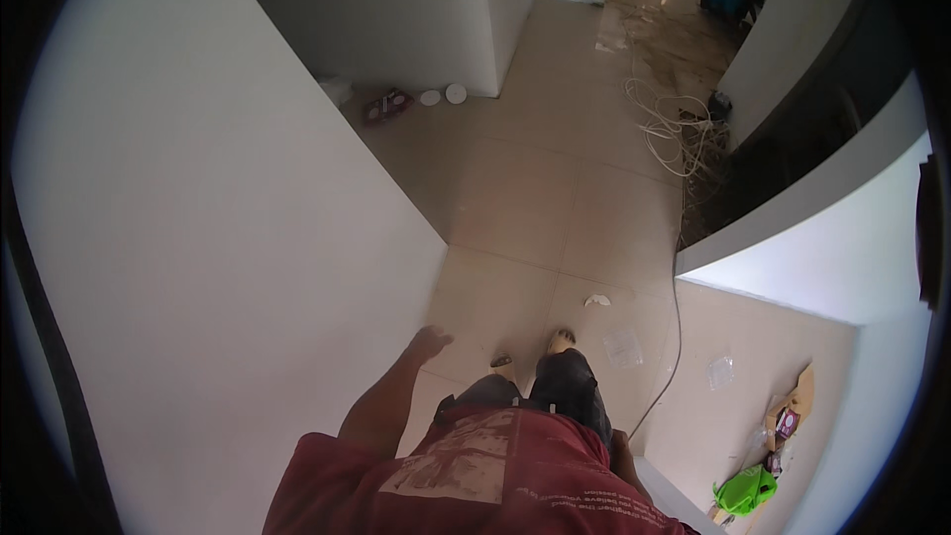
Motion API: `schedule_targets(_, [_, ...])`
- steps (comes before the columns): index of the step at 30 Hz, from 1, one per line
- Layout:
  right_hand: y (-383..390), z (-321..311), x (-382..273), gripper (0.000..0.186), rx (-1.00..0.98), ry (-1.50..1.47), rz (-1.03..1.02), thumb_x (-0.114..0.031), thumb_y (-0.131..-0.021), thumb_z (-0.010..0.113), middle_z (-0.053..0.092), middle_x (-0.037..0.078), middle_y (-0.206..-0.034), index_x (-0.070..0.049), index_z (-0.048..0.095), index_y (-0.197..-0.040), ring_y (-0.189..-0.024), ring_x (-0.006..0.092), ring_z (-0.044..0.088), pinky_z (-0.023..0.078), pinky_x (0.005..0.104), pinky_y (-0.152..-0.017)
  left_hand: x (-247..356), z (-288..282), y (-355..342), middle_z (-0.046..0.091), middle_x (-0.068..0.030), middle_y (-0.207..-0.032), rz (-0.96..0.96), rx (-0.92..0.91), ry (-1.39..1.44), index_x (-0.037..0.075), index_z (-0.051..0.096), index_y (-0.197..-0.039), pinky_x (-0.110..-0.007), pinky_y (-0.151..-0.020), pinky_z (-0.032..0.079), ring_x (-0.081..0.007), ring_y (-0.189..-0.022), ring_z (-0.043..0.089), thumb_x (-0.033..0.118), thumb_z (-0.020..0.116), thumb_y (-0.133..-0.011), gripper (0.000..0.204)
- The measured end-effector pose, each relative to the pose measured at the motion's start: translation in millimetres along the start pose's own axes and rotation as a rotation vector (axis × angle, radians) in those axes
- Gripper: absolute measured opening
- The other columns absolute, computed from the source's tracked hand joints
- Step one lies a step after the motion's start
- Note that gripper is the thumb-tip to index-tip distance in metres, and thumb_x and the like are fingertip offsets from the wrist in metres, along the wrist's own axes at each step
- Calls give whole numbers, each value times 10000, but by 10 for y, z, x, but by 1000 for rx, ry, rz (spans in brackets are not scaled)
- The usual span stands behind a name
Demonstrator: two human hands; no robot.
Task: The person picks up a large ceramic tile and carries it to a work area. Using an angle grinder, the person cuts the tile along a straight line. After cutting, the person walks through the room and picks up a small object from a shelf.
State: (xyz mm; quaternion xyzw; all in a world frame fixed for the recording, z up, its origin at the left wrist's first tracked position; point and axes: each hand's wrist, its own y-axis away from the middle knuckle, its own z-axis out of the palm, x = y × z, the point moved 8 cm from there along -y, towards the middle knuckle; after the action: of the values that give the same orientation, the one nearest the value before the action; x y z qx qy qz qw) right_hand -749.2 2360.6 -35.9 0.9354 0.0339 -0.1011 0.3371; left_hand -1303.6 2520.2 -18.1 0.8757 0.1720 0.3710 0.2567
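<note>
My left hand point(431, 344) hangs in front of me, beside the corner of the white wall point(218, 238). Its fingers look loosely apart and nothing shows in them. Most of my right hand point(621, 444) is low at my right side, next to my dark trousers; its fingers are hidden. A grey cable point(678, 337) runs along the floor and ends from sight close to that hand; whether they touch I cannot tell. Below me are my two feet in light footwear point(562, 340), on beige floor tiles point(510, 287).
A tangled white cable point(684, 139) lies by the dark opening on the right. Ahead, a person in blue point(728, 0) crouches on muddy floor. Clear plastic pieces point(623, 348), torn cardboard point(792, 396) and a green bag point(745, 490) lie at right. White discs point(456, 94) lie near the far left wall.
</note>
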Motion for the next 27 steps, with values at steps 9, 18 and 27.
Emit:
schedule_targets(9, [-1409, -389, 1107, 283, -96, -934, 467, -275, -857, 523, 685, 172, -855, -50, 676, -938, -838, 352, 671, 535, 446, -719, 741, 254, -981, 668, -215, -1023, -37, -258, -214, 3, 608, -1166, -401, -803, 520, -299, -915, 656, 462, 602, -866, 549])
schedule_targets(18, [-3759, -3162, 1050, 187, -33, -1289, 335, -200, -869, 558, 655, 101, -814, -80, 612, -1002, -668, 244, 652, 533, 385, -556, 1925, 149, -1749, 683, -226, -984, -368, -66, 516, -18, 690, -982, -424, -786, 512, -347, -905, 665, 490, 526, -905, 539])
schedule_targets(27, [-5287, -4402, 667, 159, 19, -1388, 97, -160, -879, 594, 660, 103, -786, -19, 633, -941, -650, 213, 668, 554, 339, -525, 2325, 50, -3229, 667, -114, -842, 46, -271, 45, 100, 693, -984, -445, -704, 499, -275, -786, 629, 296, 622, -834, 256])
